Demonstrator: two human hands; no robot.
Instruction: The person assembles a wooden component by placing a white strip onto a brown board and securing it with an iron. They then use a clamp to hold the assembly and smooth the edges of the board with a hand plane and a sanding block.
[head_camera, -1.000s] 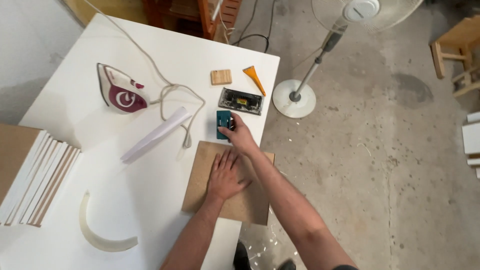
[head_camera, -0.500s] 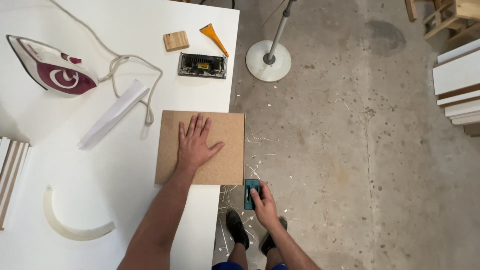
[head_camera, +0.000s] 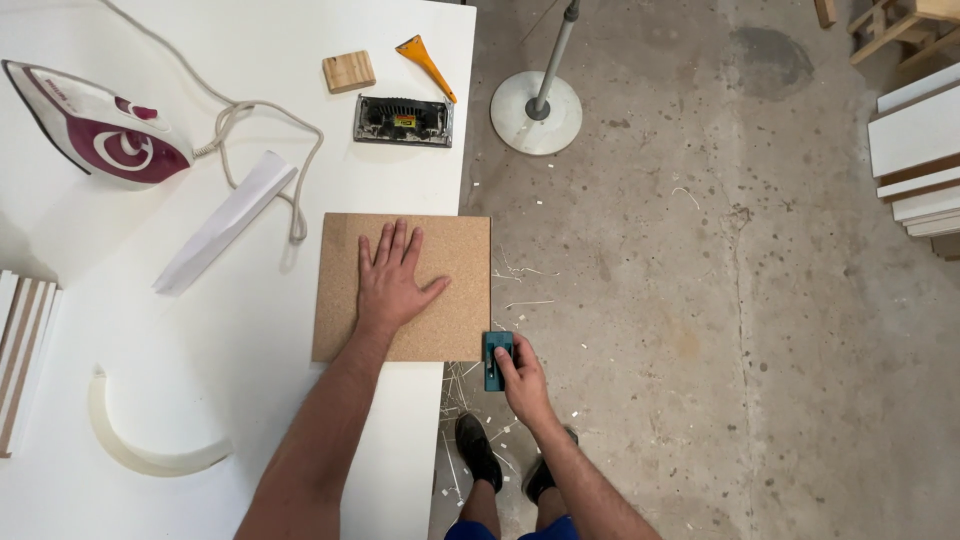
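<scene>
Brown particleboard panel flat at white surface edge, overhanging slightly. Left hand spread open, pressing panel down. Right hand grips teal edge trimmer at panel's near right corner. Best: steady pressure, trimmer flush to edge.

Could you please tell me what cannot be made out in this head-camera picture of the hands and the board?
- Teal tool: the right hand covers its lower end, so its kind is unclear.
- Particle board: the left hand hides its middle.
- Fan stand: its top is cut off by the upper edge.
- White panels: cut off by the right edge.
</scene>
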